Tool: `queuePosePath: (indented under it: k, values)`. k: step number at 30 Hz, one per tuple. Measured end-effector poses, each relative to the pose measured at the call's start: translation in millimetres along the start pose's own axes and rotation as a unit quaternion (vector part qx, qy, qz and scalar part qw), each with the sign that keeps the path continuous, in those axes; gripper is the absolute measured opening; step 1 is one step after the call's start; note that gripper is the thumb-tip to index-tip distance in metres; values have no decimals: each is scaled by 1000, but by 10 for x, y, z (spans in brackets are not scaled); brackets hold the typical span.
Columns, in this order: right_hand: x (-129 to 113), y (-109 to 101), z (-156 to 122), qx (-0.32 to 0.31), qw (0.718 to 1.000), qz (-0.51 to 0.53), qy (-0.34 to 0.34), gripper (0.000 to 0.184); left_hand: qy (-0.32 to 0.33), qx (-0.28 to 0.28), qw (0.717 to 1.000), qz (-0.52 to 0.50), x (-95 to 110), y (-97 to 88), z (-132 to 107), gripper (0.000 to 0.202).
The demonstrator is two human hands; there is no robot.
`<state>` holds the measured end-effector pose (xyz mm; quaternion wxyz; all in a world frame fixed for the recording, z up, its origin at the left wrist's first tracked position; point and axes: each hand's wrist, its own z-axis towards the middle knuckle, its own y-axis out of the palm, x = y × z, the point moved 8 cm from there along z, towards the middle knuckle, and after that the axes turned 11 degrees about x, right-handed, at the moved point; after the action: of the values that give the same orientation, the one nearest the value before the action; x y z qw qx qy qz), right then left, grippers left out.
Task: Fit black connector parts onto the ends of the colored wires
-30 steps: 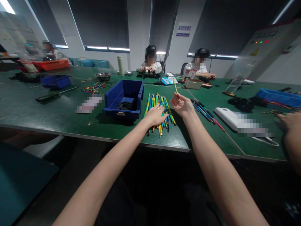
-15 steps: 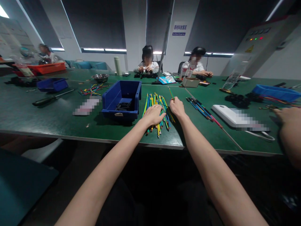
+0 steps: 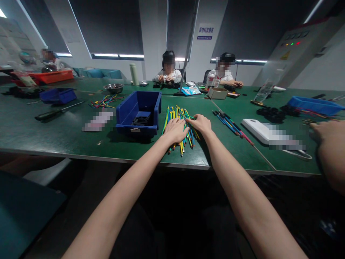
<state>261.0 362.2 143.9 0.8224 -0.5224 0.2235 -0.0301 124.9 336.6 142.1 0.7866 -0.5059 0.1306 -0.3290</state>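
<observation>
A pile of short yellow, green and blue cables with metal ends lies in front of me on the green table. My left hand rests flat across the pile, fingers stretched out and a ring on one of them. At the pile's right side is my right hand, its fingers closed on a green cable that points left over the others. The far fingertips of that hand are partly hidden. Just left of the pile stands a dark blue bin with black parts inside.
Blue cables with black ends and a white power bank lie to the right. A screwdriver, a phone and a metal bowl are on the left. A neighbour's hand reaches in at right; co-workers sit across.
My right hand has moved slightly left toward the pile, and the green cable in it has tipped from upright to nearly level. My left hand stays on the pile.
</observation>
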Motion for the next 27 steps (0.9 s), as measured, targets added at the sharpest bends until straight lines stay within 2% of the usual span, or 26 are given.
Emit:
queuePosePath:
  k: [9,20,27]
  values:
    - [-7,-30,-38,17,999,-11,36,42,-28,12,1000,-7,-6,-28,-12,52]
    - [5,-2,-26,-39,999,-11,-15,50,-41,19,999,-10,-56,-13,-19,51]
    - [-15,-31,-46,-25,1000,-18,0,53,-9,1,1000,-10,-44,-15,-21,54]
